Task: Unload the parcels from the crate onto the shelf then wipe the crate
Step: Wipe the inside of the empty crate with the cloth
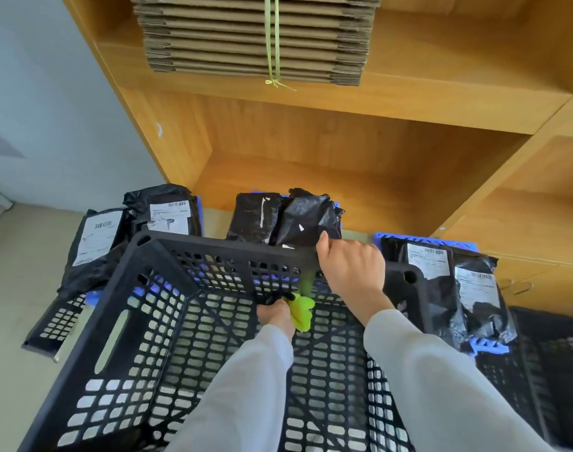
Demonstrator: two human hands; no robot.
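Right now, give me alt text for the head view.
A person's left hand holds a green cloth inside an empty black crate, while the right hand grips its far rim. Black parcels lie on the floor beyond, below a wooden shelf with bundled cardboard.

You have two arms in long sleeves. Both sleeves are a very pale grey, almost white, and the cloth looks soft and smooth with no pattern or writing on it. Your left sleeve [246,380] ends right at the wrist. Your right sleeve [441,380] ends at the wrist too. Your hands are bare, your left hand [276,315] and your right hand [352,265], with no gloves, rings or watch showing.
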